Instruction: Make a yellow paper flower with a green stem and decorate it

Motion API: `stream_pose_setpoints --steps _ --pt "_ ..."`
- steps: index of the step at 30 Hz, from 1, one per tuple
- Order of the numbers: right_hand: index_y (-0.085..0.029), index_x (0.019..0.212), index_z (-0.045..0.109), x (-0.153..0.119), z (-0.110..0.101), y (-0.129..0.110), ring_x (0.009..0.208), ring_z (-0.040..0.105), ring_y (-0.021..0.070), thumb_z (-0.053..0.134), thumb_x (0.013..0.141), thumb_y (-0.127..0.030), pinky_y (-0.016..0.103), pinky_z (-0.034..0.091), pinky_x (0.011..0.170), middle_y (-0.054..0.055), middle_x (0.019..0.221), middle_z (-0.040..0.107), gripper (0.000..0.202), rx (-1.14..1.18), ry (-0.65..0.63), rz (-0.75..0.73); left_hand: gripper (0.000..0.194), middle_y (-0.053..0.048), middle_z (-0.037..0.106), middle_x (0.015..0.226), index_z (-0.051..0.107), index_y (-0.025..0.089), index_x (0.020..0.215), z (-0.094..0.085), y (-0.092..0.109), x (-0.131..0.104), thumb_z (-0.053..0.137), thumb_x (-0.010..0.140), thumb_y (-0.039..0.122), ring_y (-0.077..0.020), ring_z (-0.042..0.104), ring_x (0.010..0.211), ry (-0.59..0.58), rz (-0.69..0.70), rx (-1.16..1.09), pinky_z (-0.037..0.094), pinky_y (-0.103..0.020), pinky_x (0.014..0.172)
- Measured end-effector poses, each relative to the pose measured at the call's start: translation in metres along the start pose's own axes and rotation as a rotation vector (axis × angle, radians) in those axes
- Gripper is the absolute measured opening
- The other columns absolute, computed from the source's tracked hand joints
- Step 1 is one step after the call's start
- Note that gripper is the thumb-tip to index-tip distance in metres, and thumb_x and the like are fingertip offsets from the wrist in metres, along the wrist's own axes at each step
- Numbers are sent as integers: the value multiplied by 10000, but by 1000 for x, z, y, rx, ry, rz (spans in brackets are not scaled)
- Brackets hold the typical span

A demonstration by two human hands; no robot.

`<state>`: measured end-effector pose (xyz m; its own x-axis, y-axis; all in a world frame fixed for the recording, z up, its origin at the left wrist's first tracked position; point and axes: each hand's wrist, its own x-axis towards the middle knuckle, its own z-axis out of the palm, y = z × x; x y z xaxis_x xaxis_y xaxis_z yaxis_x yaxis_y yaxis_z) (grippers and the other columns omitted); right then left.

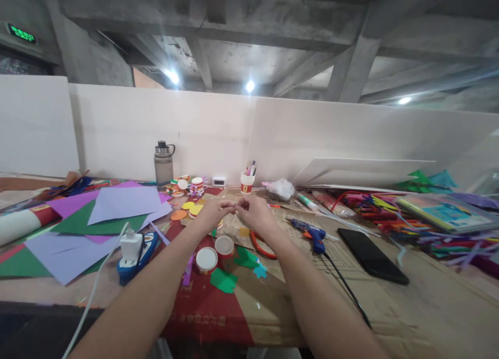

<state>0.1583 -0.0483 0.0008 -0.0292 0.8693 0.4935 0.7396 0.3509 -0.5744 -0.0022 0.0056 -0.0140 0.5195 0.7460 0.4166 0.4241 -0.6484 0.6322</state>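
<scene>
Both hands meet above the middle of the table, fingertips touching or nearly so. My left hand [215,213] is closed, thumb and fingers pinched together. My right hand [253,211] is closed in a pinch against it. Whatever lies between the fingertips is too small to make out. Below them stand two paper cups, one with a white top [206,259] and one greyish [224,246]. Green paper pieces [223,280] and a blue-green flower shape [260,270] lie close by. A red ring-shaped strip [262,247] curves beside my right wrist.
Coloured paper sheets [122,205] and a power strip [137,257] lie left. A bottle [163,166] and a pen cup [247,183] stand behind. To the right are a blue glue gun [313,234], a black phone [372,255] and a heap of coloured strips [384,205].
</scene>
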Motion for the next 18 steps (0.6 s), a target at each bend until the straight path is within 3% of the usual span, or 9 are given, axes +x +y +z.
stream_pose_setpoints --steps 8,18 --pt "-161 752 691 0 -3 -3 660 581 137 609 788 -153 240 402 631 37 710 685 90 7 -3 20 244 1 715 724 757 227 775 2 3 -1 536 845 299 -167 619 724 45 0 17 416 -254 669" --pt "-155 728 692 5 0 5 640 567 134 623 787 -179 244 381 620 37 688 681 94 -1 14 18 213 -27 733 748 748 234 714 4 -6 0 577 838 263 -191 632 742 93 23 112 410 -273 696"
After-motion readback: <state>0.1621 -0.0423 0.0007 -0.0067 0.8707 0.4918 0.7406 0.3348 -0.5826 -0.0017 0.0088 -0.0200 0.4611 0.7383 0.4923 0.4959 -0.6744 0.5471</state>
